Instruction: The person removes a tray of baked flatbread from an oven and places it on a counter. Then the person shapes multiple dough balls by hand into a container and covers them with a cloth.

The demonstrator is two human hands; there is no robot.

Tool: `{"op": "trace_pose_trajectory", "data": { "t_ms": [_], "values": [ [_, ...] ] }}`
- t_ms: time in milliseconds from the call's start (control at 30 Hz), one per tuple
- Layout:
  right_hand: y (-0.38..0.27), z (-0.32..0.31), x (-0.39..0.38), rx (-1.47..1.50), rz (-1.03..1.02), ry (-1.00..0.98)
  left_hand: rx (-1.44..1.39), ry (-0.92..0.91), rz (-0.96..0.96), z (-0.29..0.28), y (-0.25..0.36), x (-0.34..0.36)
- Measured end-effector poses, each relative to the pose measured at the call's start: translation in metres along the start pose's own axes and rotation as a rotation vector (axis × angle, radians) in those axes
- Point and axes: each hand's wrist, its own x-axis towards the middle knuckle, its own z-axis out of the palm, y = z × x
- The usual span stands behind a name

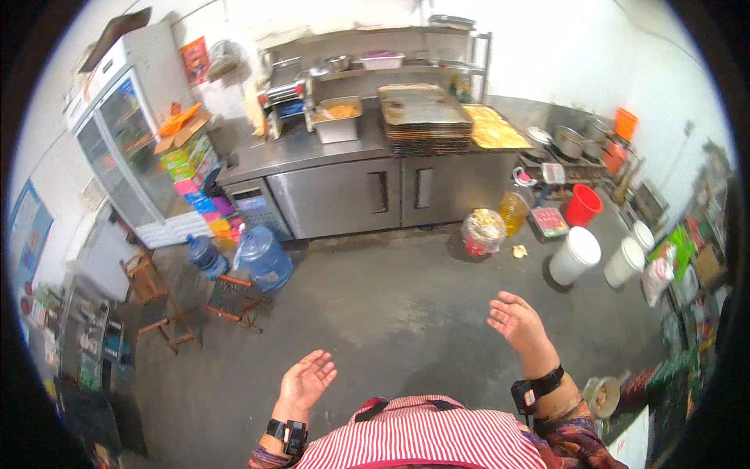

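**Both hands empty above the kitchen floor**

With nothing held in either, the left hand [306,380] and right hand [516,319] hang in the air over the bare grey concrete floor [391,313], fingers spread loosely, palms half turned toward each other. Each wrist carries one black band. Left hand's long axis runs up and slightly right; the right hand points up and left.

Count, floor: two blue water jugs [262,258] beside the counter's left front corner; two white plastic buckets [574,255] and one red bucket [583,205] to the right; one clear jar with a red base [483,231], holding pale lumpy food; one bottle of yellow oil [512,211] just beside it.

Count, stainless steel counter [344,184]: one stack of dark baking trays [423,117] near its right end; one flat tray of yellow food [492,129] at the right edge; one deep steel pan [337,119], orange-brown contents, left of the stack.

One glass-door fridge [125,133] stands at far left.
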Motion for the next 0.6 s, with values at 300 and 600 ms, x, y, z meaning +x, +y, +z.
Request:
{"op": "trace_pose_trajectory", "data": {
  "t_ms": [300,600],
  "values": [
    [0.045,0.142,0.198,-0.025,0.143,-0.175,-0.088,0.124,0.194,-0.038,0.121,0.112],
    [0.043,0.234,0.347,-0.074,0.197,-0.234,0.124,-0.081,0.177,0.031,0.241,0.309]
  ]
}}
